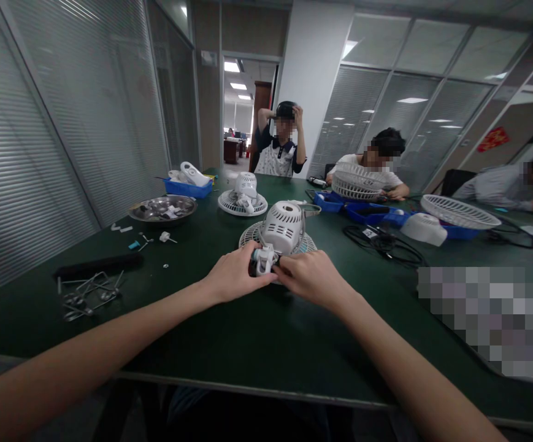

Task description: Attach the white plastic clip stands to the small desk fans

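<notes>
1 white fan head (284,227) rests on a round grille (249,233), inward from the middle of the table's (229,350) near edge. Left hand (233,273) holds its white joint (265,262) between thumb and fingers. Right hand (314,276) has fingers bunched narrowly at the joint's right side; whether they grip a part cannot be told. 1 metal tray (156,212) lies towards the left edge.

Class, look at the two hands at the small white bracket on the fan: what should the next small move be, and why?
Probably steady the bracket with the left hand and make a slight adjustment at its right side with the right hand. The left thumb and fingers flank it, and the right fingertips are at its right side. What they touch there is mostly hidden.
</notes>
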A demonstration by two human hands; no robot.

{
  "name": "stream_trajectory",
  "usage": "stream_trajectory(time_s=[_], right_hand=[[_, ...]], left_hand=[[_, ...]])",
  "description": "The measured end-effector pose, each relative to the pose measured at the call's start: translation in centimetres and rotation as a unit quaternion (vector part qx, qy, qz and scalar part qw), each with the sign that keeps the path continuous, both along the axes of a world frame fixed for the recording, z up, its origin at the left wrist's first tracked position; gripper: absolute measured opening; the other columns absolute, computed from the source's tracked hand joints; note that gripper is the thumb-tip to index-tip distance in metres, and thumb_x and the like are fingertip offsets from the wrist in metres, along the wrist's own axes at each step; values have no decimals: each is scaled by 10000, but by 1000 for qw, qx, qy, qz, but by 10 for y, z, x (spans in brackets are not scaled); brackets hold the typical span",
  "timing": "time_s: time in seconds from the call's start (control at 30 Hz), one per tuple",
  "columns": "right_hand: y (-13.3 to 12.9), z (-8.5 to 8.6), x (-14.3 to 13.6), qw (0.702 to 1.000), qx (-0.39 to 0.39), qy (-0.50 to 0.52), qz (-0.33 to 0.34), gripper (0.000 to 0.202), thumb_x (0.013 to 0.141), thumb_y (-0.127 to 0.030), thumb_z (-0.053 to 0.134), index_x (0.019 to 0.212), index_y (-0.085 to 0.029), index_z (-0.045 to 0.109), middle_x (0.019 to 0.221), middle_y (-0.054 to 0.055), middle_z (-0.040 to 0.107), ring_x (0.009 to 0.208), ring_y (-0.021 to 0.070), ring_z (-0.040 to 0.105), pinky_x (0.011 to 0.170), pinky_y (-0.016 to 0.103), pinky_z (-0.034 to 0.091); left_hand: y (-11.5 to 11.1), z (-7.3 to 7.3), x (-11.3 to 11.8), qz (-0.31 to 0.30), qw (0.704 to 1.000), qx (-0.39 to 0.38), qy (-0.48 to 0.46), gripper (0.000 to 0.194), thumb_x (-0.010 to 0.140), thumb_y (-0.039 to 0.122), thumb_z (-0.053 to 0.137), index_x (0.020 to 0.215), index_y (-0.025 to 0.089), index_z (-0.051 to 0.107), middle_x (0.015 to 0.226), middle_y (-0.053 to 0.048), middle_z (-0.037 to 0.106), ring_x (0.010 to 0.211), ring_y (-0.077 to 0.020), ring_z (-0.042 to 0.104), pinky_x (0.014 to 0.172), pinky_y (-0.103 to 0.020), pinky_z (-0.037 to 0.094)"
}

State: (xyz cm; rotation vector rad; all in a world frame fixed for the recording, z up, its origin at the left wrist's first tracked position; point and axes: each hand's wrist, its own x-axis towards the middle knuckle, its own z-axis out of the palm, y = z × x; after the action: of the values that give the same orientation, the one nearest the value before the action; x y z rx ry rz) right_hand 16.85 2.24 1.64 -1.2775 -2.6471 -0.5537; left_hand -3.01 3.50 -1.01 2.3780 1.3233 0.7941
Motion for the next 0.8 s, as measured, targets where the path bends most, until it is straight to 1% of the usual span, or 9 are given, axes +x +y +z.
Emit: stream_trajectory(time_s=[0.07, 0.13, 0.2, 0.3, 0.47, 0.63, 0.73, 0.8], right_hand=[[3, -1, 6, 1000, 1, 24, -9, 281, 928, -380, 425, 816, -191, 599, 658, 20, 668, 545, 144, 592, 479, 271, 209], [6, -2, 11, 999, -2, 49, 8, 227, 924, -383, 445, 931, -201, 579, 696, 10, 680, 573, 145, 608, 485, 261, 234], [8, -4, 13, 997, -10, 71, 29, 201, 916, -369, 466, 1008, -210, 548, 711, -4, 684, 583, 141, 615, 488, 254, 253], [8, -8, 11, 994, -6, 105, 41, 197, 898, -334, 491, 1053, -216, 520, 701, -23, 681, 560, 134, 607, 478, 249, 259], [4, -12, 5, 986, 21, 153, 57, 152, 878, -291, 508, 998, -208, 552, 668, -28, 672, 518, 119, 589, 464, 245, 267], [3, -19, 1, 973, 11, 223, 63, 130, 855, -269, 546, 955, -204, 596, 619, -35, 639, 500, 94, 573, 482, 214, 319], [2, -22, -1, 971, 8, 232, 60, 140, 855, -253, 530, 968, -191, 585, 585, -35, 612, 480, 92, 551, 480, 208, 323], [1, -22, -1, 970, -9, 235, 66, 141, 861, -247, 511, 977, -183, 560, 573, -41, 596, 464, 87, 532, 474, 204, 319]], left_hand=[[4, 0, -1, -21, 998, -49, -23, 566, 696, 619, 610, 1029, 164, 564, 957, -81, 660, 817, -250, 631, 689, -325, 472], [6, 0, -1, -48, 993, -93, -50, 503, 694, 595, 626, 933, 153, 600, 881, -62, 673, 757, -220, 628, 633, -289, 461], [8, 0, 0, -58, 990, -105, -72, 448, 697, 559, 639, 874, 149, 612, 831, -43, 674, 710, -193, 617, 596, -265, 444], [9, 0, 1, -49, 992, -88, -70, 407, 688, 541, 650, 800, 151, 617, 758, -24, 661, 647, -169, 592, 549, -244, 410], [10, -1, 0, -30, 997, -60, -37, 403, 677, 557, 638, 691, 155, 604, 651, -9, 616, 565, -144, 542, 493, -228, 345], [10, -4, 1, -20, 998, -50, -32, 377, 683, 530, 633, 668, 156, 596, 610, 6, 591, 537, -129, 518, 476, -220, 320], [8, -4, 0, -14, 999, -38, -29, 356, 684, 506, 637, 681, 152, 600, 613, 2, 595, 526, -128, 518, 469, -221, 318], [7, -4, -2, -13, 999, -26, -25, 369, 684, 517, 639, 681, 150, 598, 611, -2, 595, 511, -124, 509, 466, -223, 319]])
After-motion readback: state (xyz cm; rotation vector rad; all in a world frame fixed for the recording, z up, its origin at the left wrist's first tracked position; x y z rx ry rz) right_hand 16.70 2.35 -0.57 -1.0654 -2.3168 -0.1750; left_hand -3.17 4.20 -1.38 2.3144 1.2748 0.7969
